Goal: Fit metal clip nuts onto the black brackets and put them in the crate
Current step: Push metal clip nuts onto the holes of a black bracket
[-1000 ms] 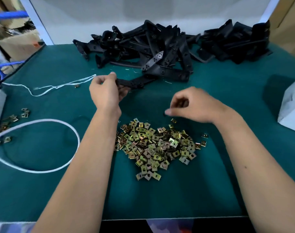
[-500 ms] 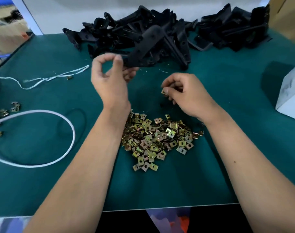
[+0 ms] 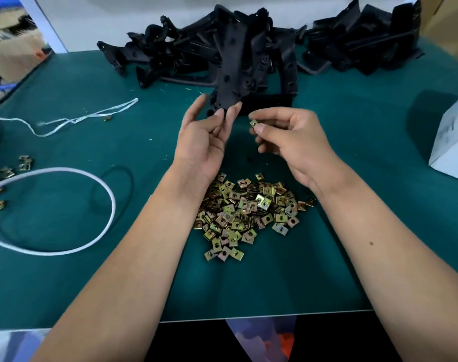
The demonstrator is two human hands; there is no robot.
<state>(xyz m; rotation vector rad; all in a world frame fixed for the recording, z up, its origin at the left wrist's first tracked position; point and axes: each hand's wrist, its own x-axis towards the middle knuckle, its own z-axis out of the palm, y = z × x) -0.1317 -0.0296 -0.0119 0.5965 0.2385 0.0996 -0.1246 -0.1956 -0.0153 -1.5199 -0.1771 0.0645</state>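
My left hand holds one black bracket by its lower end, the bracket standing up in front of the pile. My right hand pinches a single brass-coloured clip nut between thumb and forefinger, just right of the bracket's lower end and apart from it. A heap of loose clip nuts lies on the green mat below both hands. A pile of black brackets lies at the back of the mat, with a second pile to its right. No crate is in view.
A white cord loop and a thin white string lie at the left, with a few stray clip nuts beside them. A white box stands at the right edge. A cardboard box sits off the mat's back left.
My left hand has lifted a bracket off the mat and turned it upright. My right hand picked one clip nut from the heap and brought it up beside the bracket.
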